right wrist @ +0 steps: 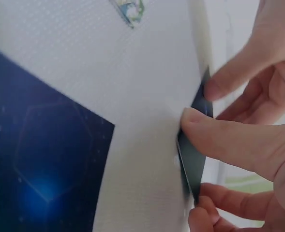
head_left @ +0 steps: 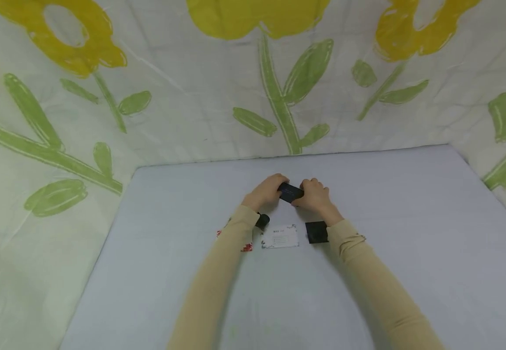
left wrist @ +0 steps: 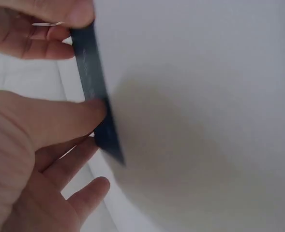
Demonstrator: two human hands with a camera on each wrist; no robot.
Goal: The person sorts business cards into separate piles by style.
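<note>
Both hands meet over the middle of the table (head_left: 410, 253), toward its far edge, and share one dark card (head_left: 290, 192). The left hand (head_left: 267, 191) comes in from the left with its forearm stretched forward in a tan sleeve (head_left: 218, 287), the knuckles up and the fingers bent down onto the card's left end. The right hand (head_left: 316, 195) mirrors it from the right, fingers bent over the card's right end. The card sits between them, tilted a little, raised on its edge rather than lying flat.

The left wrist view shows the card (left wrist: 96, 101) edge-on as a thin dark strip, with the left thumb (left wrist: 60, 121) pressed against one face and the other fingers loosely spread below it; the right hand's fingertips (left wrist: 60, 29) pinch its far end. In the right wrist view the right thumb (right wrist: 219, 135) lies along the card (right wrist: 195, 159) and a finger closes on it from below, while the left hand's fingers (right wrist: 244, 72) hold the other end. Both grips are narrow pinches on the card.

Nearer the front edge, between the forearms, lies a white card (head_left: 280, 236). Just right of it, touching the right sleeve, lies another dark card (head_left: 316, 232), which fills the left of the right wrist view as a dark blue card (right wrist: 40, 159). A red-patterned card (head_left: 246, 247) shows partly under the left forearm.
</note>
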